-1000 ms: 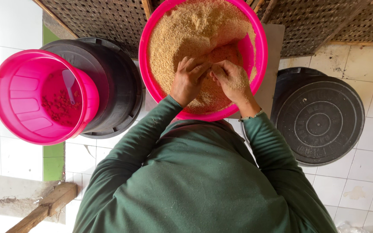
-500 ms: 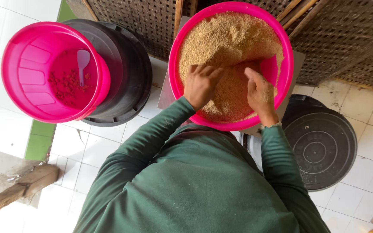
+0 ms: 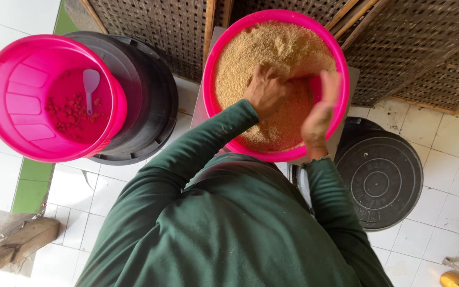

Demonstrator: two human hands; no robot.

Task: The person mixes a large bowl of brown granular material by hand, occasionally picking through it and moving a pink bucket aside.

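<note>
In the pink basin (image 3: pixel 216 64), left hand (image 3: pixel 265 91) clenched on tan meal (image 3: pixel 272 48); right hand (image 3: pixel 320 114) released.

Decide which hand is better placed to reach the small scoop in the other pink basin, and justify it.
Probably the left hand: it works the basin of tan grain on the side nearer the pink basin holding the scoop; the right hand sits farther away.

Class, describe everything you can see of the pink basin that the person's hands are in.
The pink basin is round, glossy, seemingly plastic, and upright on a pale stand before brown lattice panels. Tan, crumbly grain fills most of it, heaped at the far side. The left hand presses into the grain; the right hand works near the rim.
</note>
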